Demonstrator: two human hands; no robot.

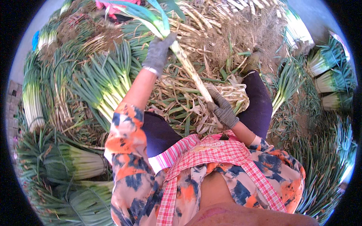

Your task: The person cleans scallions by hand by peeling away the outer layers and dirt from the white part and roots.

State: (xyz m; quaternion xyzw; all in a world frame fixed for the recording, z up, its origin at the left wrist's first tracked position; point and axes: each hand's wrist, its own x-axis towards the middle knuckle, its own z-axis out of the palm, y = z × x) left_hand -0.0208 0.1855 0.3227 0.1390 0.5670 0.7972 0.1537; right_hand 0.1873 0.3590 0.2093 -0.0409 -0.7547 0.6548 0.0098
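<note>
A long green onion point(190, 71) slants across the middle, its green leaves at the far upper left and its pale stem toward my lap. My left hand point(160, 52), in a grey glove, is closed round it just below where the leaves fan out. Lower on the stem, my right hand point(223, 108), also gloved in grey, has its fingers wrapped over the pale end. Dry, stripped outer leaves point(179, 100) lie heaped between my knees, under the stalk. The root end is partly hidden by my right hand.
Loose green onions with roots point(196, 17) lie piled ahead. Thick tied bundles point(88, 164) rest at the left, and several more point(326, 83) stand at the right. Green onions point(109, 86) fan out by my left arm. A pink cloth item point(113, 8) shows at the far left.
</note>
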